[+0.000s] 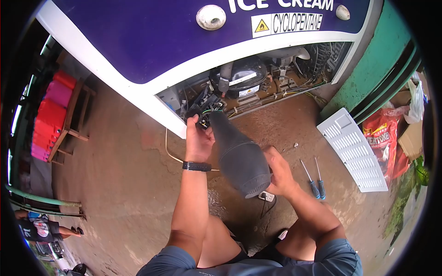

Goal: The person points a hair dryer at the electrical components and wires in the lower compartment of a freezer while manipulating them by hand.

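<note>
My right hand point(278, 172) is closed round a dark grey blower point(241, 161), shaped like a hair dryer, whose narrow nozzle points up and left. My left hand point(199, 140) grips a small black electrical part point(204, 120) with wires, right by the nozzle tip. Behind them is the open lower bay of a purple and white ice cream freezer point(152, 50). A black compressor point(244, 78) with white labels sits inside the bay, with pipes and cables around it.
A white vented panel point(352, 149) leans at the right beside red bags point(382, 133). Two screwdrivers point(316, 181) and a white power socket point(266, 197) lie on the floor. Pink and red containers point(53, 115) stand at the left. Another person point(43, 227) is at lower left.
</note>
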A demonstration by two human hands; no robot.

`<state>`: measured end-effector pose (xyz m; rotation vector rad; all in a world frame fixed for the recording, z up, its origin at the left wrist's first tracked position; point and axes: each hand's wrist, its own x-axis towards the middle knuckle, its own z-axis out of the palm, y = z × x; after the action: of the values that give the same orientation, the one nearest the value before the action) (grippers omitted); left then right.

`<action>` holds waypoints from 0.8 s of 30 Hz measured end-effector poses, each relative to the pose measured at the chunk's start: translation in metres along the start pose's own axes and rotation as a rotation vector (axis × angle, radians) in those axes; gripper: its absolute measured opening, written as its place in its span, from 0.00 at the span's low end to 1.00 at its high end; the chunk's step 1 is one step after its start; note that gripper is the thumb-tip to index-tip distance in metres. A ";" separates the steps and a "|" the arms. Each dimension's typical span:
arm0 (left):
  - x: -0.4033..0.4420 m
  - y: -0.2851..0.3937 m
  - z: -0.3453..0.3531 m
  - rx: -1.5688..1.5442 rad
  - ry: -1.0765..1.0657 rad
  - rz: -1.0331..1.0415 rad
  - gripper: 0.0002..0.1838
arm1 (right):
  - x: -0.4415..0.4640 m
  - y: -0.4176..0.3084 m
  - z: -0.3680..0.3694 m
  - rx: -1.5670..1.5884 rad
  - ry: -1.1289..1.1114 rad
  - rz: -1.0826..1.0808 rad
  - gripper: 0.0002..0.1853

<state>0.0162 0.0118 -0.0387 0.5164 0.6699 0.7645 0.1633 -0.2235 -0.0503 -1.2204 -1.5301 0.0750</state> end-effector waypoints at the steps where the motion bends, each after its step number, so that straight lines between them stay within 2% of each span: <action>1: 0.000 0.000 -0.002 -0.001 0.000 0.001 0.19 | -0.001 -0.001 0.000 0.015 -0.039 0.021 0.23; 16: -0.005 0.005 -0.001 0.067 -0.024 -0.047 0.23 | 0.004 -0.014 0.002 -0.037 -0.142 0.090 0.26; 22: -0.003 0.008 -0.005 0.112 -0.119 -0.085 0.24 | 0.004 -0.014 0.002 -0.028 -0.157 0.072 0.26; 24: -0.002 0.006 -0.003 0.183 -0.009 -0.086 0.36 | 0.004 -0.016 0.002 -0.027 -0.166 0.079 0.26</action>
<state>0.0103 0.0151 -0.0362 0.6528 0.7527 0.6225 0.1524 -0.2271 -0.0379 -1.3232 -1.6299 0.2128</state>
